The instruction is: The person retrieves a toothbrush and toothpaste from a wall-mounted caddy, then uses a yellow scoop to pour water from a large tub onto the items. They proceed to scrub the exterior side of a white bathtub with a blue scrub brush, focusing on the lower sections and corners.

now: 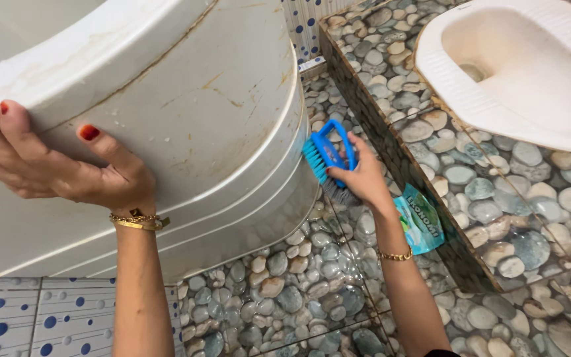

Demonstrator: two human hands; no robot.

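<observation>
Left hand (47, 158): fingers curled over rim of tilted white plastic tub (186, 119), gripping it. Right hand (361, 175): closed around blue scrub brush (328, 155), long axis running up-right, bristles facing left against the tub's lower wall. Teal packet (419, 221): on pebble-tile floor (285, 291), against the raised step's edge.

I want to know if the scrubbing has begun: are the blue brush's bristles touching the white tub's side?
Touching. The head view shows the bristles of the blue brush, held in the right hand, pressed against the white tub.
</observation>
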